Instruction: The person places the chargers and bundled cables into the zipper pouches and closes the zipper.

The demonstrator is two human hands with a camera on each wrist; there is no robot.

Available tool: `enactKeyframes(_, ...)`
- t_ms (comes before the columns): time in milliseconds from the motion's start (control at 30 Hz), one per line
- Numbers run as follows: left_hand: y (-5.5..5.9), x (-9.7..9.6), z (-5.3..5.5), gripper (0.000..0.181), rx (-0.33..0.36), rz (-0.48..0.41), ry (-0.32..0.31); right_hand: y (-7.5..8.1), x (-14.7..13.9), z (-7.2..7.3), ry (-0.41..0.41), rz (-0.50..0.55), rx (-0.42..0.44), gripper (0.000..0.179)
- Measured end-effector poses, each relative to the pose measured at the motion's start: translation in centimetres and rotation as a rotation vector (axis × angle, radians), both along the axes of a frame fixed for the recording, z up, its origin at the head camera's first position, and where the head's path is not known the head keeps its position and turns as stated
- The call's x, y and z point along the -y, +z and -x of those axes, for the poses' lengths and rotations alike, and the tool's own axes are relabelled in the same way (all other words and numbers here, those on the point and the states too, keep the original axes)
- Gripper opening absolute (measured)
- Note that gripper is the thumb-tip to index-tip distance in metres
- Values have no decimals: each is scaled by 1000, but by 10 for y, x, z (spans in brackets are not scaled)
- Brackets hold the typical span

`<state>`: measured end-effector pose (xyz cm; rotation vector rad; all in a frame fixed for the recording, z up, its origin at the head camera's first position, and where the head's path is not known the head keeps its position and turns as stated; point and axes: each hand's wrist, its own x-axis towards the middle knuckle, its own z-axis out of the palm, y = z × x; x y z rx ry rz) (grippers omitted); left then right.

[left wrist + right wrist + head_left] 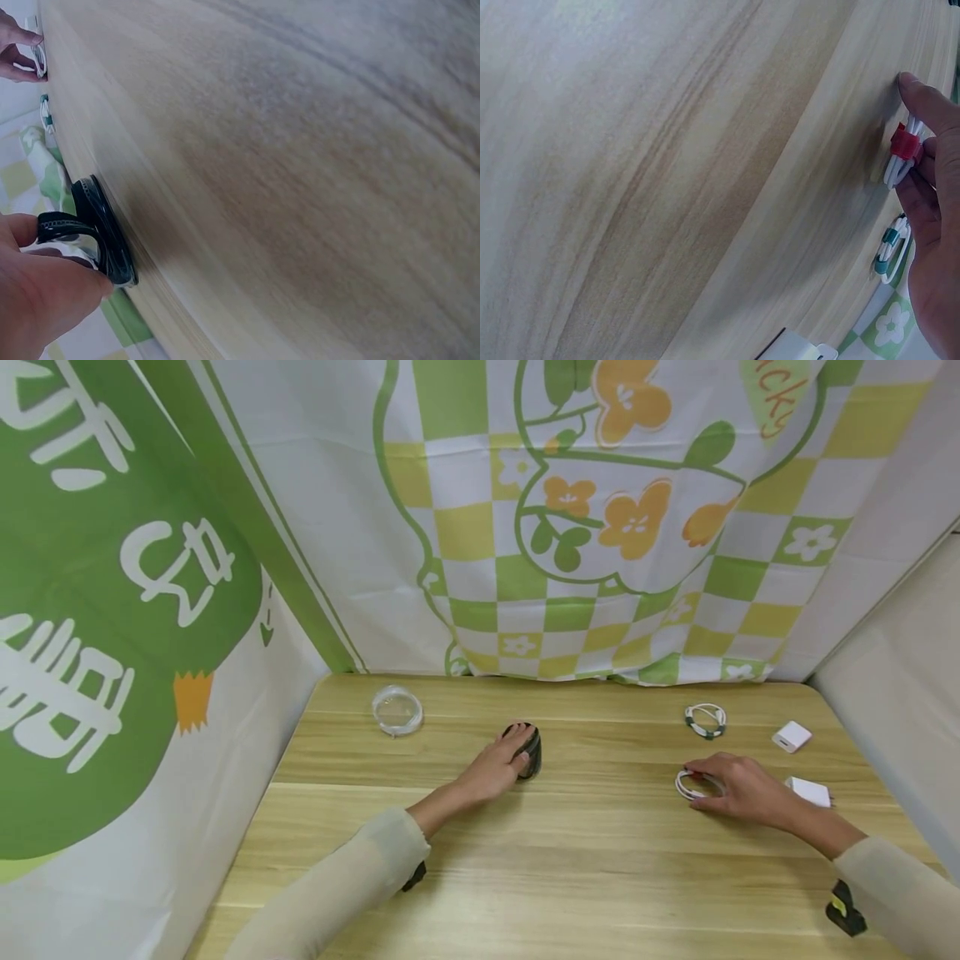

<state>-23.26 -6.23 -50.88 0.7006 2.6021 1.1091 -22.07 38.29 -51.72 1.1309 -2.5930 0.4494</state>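
My left hand (487,770) holds a black looped band (532,752) near the table's middle. In the left wrist view the band (105,232) shows glossy loops with a ridged strip; thumb and fingers lie around it. My right hand (750,789) grips a coiled white cable (690,787) on the right side of the table. A red tie (905,145) wraps this cable in the right wrist view, with the thumb and fingers on either side of the coil. Just beyond lies another white cable (706,721) with green ties.
A clear, whitish coil (397,711) lies at the back left of the wooden table (570,877). Two white charger plugs, a smaller one (792,737) and a larger one (808,792), sit at the right. A patterned curtain (525,552) hangs along the back edge.
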Motion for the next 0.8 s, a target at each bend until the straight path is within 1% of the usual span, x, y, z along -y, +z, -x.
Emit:
enactKeyframes(200, 1, 3, -1, 50, 38, -47, -22, 2, 1, 0, -9, -14, 13, 55)
enactKeyframes(267, 2, 4, -1, 49, 41, -58, -25, 3, 3, 0, -11, -20, 20, 55)
enactKeyframes(433, 1, 4, 1, 46, 18, -84, 0, 5, 10, 1, -10, -30, 43, 56)
enactKeyframes(633, 1, 7, 4, 45, -7, -125, 17, 8, 19, 7, 16, -12, 24, 56)
enactKeyframes(800, 1, 11, 8, 45, -42, -125, 32, 11, 26, 11, 12, -17, 39, 55)
